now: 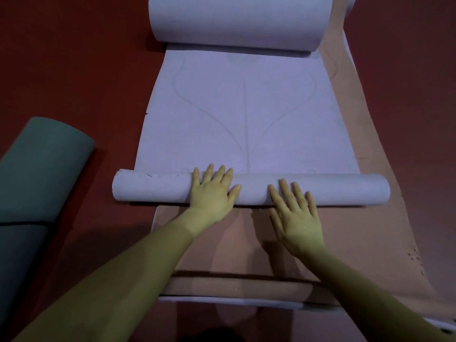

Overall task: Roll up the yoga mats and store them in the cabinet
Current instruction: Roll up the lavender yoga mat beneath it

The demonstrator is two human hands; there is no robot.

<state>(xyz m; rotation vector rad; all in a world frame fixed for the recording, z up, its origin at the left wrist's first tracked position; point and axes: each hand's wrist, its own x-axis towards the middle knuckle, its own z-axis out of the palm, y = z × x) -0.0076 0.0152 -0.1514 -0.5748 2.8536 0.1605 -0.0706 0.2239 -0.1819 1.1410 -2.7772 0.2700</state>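
left hand (211, 191) fingers spread, flat on lavender foam yoga mat's near roll (249, 190) | right hand (296, 215) fingers spread, tips on roll | rolled green mat (37, 174) left on red floor (74, 58)

**Red floor, low light**

Deep red floor (69, 70) across the whole view — flat, matte, unpatterned. Dim, uneven lighting, brighter toward the top centre, falling to heavy shadow along the bottom edge and the left corner. Soft dark shadows pooled on the floor. No walls, windows or furniture within the frame.

Both hands, left hand (212, 191) and right hand (297, 218), press flat on the lilac mat roll (345, 191).
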